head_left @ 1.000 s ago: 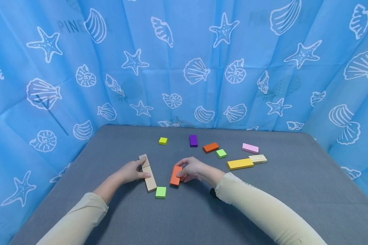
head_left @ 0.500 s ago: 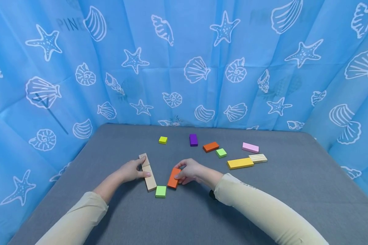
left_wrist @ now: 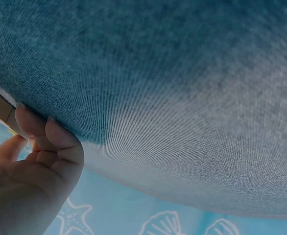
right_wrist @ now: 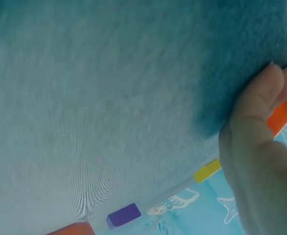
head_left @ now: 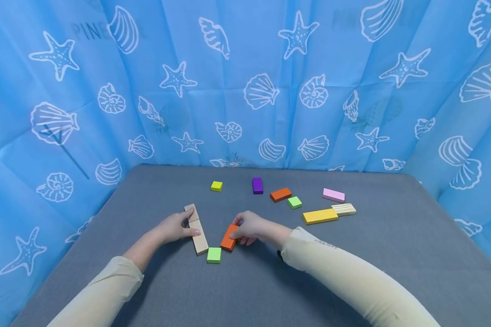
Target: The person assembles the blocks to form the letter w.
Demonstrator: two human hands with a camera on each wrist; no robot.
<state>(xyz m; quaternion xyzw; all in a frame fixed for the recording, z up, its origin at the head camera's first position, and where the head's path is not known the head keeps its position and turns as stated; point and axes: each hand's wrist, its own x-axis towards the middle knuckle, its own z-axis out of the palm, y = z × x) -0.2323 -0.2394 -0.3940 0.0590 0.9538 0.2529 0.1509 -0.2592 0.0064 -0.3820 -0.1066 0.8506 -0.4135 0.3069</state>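
Two plain wooden blocks lie end to end on the table, a shorter far one (head_left: 191, 211) and a longer near one (head_left: 198, 240). My left hand (head_left: 173, 228) holds them from the left, its thumb over the longer block and a fingertip at the shorter one. An orange block (head_left: 228, 240) is pinched in my right hand (head_left: 250, 227), its far end leaning right. Between the orange block and the wooden row's near end sits a light green square block (head_left: 214, 255). In the right wrist view, the fingers partly cover the orange block (right_wrist: 284, 115).
Further back lie a yellow-green block (head_left: 217, 186), a purple block (head_left: 258, 185), a dark orange block (head_left: 281, 195) and another green square (head_left: 294, 202). To the right are a pink block (head_left: 333, 195), a yellow block (head_left: 320, 216) and a ridged wooden piece (head_left: 344, 209). A blue curtain (head_left: 245, 81) hangs behind.
My right hand has shifted slightly left with the orange block, bringing it nearer the green square and slanting it more. The left hand and the wooden blocks have stayed put.
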